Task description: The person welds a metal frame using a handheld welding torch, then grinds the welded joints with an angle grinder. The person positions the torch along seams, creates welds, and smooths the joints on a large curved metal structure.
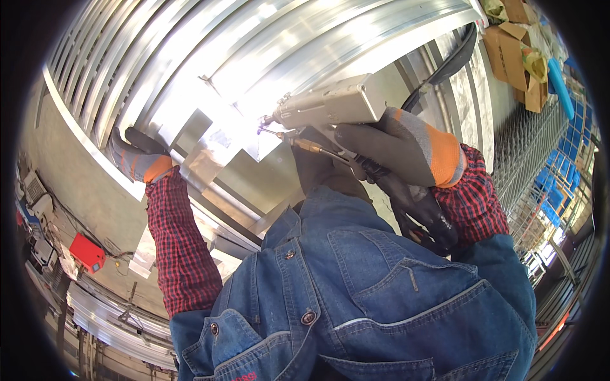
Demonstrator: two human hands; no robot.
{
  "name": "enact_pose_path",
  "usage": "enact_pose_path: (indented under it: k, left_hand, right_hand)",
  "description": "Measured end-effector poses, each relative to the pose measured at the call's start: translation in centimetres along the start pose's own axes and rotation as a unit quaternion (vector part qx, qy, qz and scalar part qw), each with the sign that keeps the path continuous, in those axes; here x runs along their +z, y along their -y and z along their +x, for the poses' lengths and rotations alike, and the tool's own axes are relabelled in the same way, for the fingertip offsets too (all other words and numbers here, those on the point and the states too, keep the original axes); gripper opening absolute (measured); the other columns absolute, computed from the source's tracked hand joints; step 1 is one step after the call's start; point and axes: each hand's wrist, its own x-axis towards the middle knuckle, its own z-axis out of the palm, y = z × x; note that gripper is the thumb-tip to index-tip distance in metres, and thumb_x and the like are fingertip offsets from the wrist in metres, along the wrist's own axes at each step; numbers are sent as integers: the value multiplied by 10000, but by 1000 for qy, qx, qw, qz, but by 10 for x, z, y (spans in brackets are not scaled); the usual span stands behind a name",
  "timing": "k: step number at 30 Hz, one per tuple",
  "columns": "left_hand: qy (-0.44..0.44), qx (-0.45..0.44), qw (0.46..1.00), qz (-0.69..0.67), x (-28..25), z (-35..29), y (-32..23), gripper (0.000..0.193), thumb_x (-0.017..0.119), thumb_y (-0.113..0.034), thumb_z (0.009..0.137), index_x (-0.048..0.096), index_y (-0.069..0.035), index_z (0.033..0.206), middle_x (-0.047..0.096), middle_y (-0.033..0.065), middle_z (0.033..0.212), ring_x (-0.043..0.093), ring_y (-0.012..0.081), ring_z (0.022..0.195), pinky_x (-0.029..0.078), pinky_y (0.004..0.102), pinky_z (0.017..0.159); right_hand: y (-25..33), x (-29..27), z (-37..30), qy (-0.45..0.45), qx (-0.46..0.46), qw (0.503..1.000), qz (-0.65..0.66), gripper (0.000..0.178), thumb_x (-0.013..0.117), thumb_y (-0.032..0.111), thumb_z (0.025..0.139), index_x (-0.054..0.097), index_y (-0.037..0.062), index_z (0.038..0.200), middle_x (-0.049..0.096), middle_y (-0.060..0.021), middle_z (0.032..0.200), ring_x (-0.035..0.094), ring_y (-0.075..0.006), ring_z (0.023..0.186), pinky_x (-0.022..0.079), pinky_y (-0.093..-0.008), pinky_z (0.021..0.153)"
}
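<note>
A broad silver metal frame (pixel 190 54) with long slats spread before me, glare whitening its near part. Past its far right corner sat a cardboard box (pixel 505 54) with raised flaps, and beyond its left edge, closer to me, a red box (pixel 87 253). The beige welding gun (pixel 333 105) was over the frame's near part, nozzle pointing left into the glare. My gloved right hand (pixel 403 149) grasped its rear; my gloved left hand (pixel 141 157) lay at the frame's left edge, whether clenched I couldn't tell. A thin brass-coloured tube (pixel 308 145) ran below the gun.
</note>
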Motion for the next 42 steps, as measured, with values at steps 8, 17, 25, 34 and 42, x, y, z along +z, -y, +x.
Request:
enact_pose_path:
  k: [8,17,25,34,42]
  left_hand:
    - [-3,-5,1000,-8,0,0,-1,544,516,-405,1118,666,-3,1452,676,219,1465,611,408,1387,455,502,1194]
    - [-13,31,999,-12,-2,0,-1,530,513,-381,1120,666,0,1455,687,243,1436,628,430,1352,467,514,1174]
    - [5,13,1000,-21,-2,-1,1,579,469,-449,1130,651,-4,1453,681,243,1423,599,445,1368,459,551,1173]
    - [-16,24,1000,1,-1,0,-1,496,537,-353,1111,691,1,1421,712,235,1400,656,419,1314,488,497,1153]
    - [-4,15,1000,-6,-2,0,0,531,511,-387,1119,677,7,1435,703,243,1406,636,430,1339,477,513,1162]
  right_hand:
    - [4,2,20,-14,36,999,32,484,625,346,1105,665,-26,1413,742,-107,952,690,-139,796,550,-321,702]
    - [12,15,38,-37,107,990,87,547,629,406,1112,633,-17,1458,704,-67,843,662,-123,764,539,-305,686]
    - [8,15,43,-2,173,981,91,592,647,435,1108,608,-16,1488,699,-70,860,653,-116,780,538,-310,690]
    - [8,18,43,-17,87,995,55,634,546,559,1113,723,-48,1142,709,-140,734,711,-213,712,561,-382,694]
    - [13,12,43,15,160,983,90,562,642,421,1116,615,-1,1486,682,-64,877,651,-116,781,547,-304,699]
